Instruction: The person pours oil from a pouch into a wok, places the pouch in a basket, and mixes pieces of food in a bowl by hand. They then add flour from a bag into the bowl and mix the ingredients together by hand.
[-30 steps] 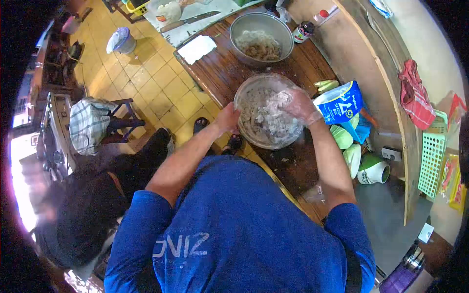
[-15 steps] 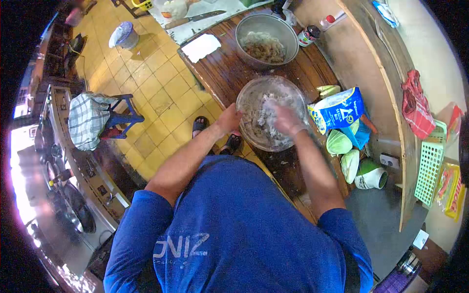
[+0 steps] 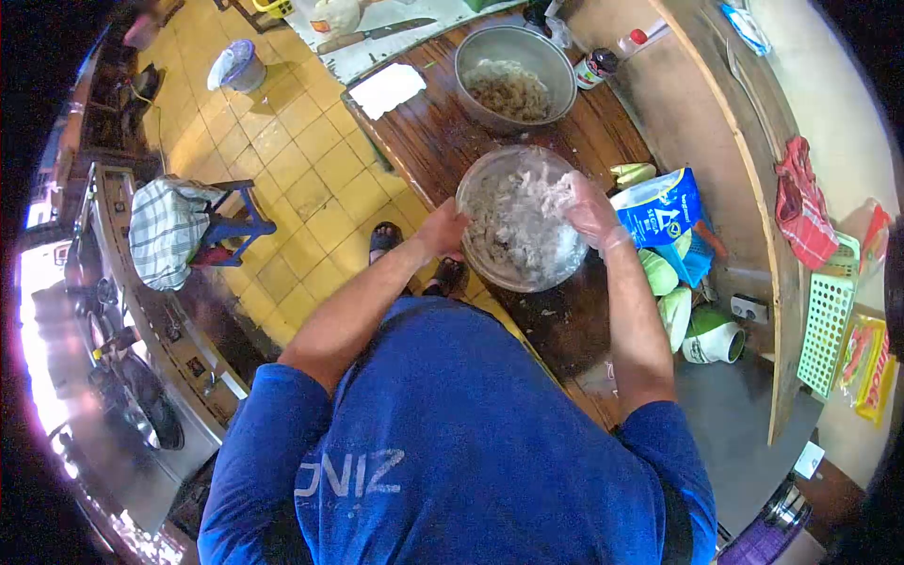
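Note:
A wide, clear-looking bowl holds white flour and flour-coated pieces. My left hand is closed on the bowl's left rim. At the right side of the bowl, my right hand wears a thin see-through plastic glove. Its fingers are closed around a clump of flour-coated pieces, raised at the rim. What the pieces are under the flour I cannot make out. Behind the bowl stands a metal pot with brownish, shredded-looking food inside.
A blue and white flour bag lies right of the bowl, beside pale green vegetables and a blue basket. A dark-lidded jar stands by the pot. White paper and a knife lie farther back. A stool stands left.
My right hand has moved from the bowl's middle to its right rim, lifting a floury clump. The left hand keeps its hold on the bowl.

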Demonstrator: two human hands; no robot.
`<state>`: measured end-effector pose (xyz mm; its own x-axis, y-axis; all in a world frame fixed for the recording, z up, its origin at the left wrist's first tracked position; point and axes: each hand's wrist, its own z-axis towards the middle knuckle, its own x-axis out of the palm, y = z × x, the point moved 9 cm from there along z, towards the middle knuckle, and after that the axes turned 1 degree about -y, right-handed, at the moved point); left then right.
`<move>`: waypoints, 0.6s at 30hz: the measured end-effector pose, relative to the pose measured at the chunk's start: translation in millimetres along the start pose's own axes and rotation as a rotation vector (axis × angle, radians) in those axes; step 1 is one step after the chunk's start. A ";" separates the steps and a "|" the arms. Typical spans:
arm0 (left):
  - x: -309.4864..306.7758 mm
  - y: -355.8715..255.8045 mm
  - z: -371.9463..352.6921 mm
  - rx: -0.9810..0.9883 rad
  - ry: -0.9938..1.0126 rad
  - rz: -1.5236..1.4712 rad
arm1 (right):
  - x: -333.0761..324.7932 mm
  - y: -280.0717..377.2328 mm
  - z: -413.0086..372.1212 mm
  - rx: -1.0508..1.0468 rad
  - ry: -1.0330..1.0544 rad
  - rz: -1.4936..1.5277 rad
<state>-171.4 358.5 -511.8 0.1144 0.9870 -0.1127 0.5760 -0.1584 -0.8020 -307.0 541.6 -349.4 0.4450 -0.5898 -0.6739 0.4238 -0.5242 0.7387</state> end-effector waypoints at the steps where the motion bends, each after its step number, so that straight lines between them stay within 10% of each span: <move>1: -2.0 3.2 2.1 -0.001 -0.026 0.067 | 4.5 -4.1 -0.4 0.092 0.139 -0.123; 6: 1.1 0.2 0.7 0.041 -0.018 -0.016 | 10.1 4.8 -4.7 0.179 0.186 -0.537; 8: 0.3 -5.0 -2.8 0.039 -0.010 -0.041 | -2.4 -7.4 -19.3 -0.012 -0.367 -0.363; 16: -1.6 5.3 7.0 0.068 -0.063 0.011 | 70.6 -81.8 -41.0 0.322 0.119 -0.438; 18: 2.7 37.3 29.9 0.206 -0.027 0.091 | 72.7 -63.3 -34.1 0.140 0.116 -0.441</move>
<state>-173.9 356.0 -559.6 0.1352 0.9696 -0.2040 0.3861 -0.2412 -0.8904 -274.5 552.8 -445.7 0.3350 -0.2243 -0.9151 0.4850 -0.7916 0.3716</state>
